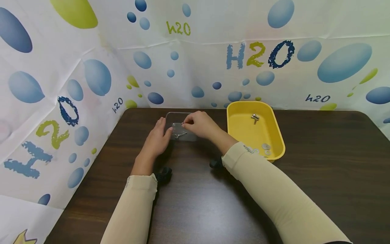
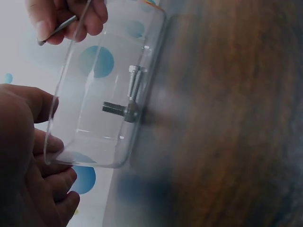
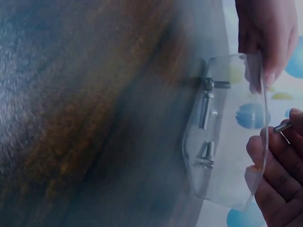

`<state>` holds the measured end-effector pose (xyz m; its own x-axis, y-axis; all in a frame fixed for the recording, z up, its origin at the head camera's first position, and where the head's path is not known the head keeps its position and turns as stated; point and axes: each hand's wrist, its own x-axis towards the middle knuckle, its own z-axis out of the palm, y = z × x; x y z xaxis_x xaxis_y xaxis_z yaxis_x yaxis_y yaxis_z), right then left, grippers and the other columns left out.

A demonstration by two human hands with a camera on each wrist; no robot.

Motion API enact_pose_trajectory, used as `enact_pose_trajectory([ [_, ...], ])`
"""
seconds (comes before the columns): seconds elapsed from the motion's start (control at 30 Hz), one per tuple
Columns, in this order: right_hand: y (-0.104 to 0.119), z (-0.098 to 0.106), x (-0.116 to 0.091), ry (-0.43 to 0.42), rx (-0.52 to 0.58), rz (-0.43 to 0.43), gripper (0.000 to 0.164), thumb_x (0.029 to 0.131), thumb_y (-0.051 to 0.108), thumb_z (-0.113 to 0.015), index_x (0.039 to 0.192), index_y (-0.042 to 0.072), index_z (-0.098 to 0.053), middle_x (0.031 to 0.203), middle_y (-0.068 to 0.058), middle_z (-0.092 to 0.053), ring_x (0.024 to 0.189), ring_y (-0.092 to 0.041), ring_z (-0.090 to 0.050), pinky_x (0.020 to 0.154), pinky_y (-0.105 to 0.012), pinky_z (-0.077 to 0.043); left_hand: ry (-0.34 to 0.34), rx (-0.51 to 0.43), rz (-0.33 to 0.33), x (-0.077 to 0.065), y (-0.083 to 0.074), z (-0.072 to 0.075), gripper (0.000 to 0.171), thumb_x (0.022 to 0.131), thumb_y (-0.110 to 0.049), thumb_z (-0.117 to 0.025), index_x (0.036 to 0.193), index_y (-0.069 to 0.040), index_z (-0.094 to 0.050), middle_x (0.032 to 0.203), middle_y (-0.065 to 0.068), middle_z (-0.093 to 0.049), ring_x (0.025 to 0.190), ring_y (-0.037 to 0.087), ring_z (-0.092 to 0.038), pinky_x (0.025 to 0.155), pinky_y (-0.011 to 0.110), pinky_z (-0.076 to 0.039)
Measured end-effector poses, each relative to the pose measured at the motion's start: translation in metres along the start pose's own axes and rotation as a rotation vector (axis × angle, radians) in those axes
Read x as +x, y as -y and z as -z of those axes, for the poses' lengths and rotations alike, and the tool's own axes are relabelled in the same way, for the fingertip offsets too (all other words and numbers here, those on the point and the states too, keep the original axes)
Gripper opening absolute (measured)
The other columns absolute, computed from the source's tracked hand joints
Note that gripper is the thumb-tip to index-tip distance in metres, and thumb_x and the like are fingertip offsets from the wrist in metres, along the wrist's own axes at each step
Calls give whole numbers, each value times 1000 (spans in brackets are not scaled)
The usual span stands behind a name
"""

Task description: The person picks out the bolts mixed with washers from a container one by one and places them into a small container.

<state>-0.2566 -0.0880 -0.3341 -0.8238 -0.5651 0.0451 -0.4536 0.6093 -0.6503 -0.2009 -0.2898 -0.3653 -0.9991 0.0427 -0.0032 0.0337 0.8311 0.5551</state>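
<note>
In the head view, a clear container (image 1: 192, 137) is set on the tabletop (image 1: 189, 210), left of a yellow tray (image 1: 250, 132) in which bolts (image 1: 255, 118) and washers (image 1: 266, 146) are held. The container is steadied at its left end by the left hand (image 1: 156, 137). In the left wrist view, a slim metal piece (image 2: 59, 29) is pinched by the right hand (image 2: 71, 19) beside the rim; a thick bolt (image 2: 113, 109) is seen lying inside. In the right wrist view, the container's rim is pinched by the left hand's bent fingers.
</note>
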Motion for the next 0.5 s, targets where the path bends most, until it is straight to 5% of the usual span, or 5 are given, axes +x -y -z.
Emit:
enact_pose_trajectory([
  [0.5, 6, -13, -1, 61, -147, 41, 20, 98, 22, -61, 103, 10, -76, 99, -1, -74, 80, -13, -64, 76, -30, -55, 16, -19, -23, 0, 4, -4, 67, 107, -38, -32, 156, 2, -10, 165, 17, -5, 153, 32, -6, 122, 51, -13],
])
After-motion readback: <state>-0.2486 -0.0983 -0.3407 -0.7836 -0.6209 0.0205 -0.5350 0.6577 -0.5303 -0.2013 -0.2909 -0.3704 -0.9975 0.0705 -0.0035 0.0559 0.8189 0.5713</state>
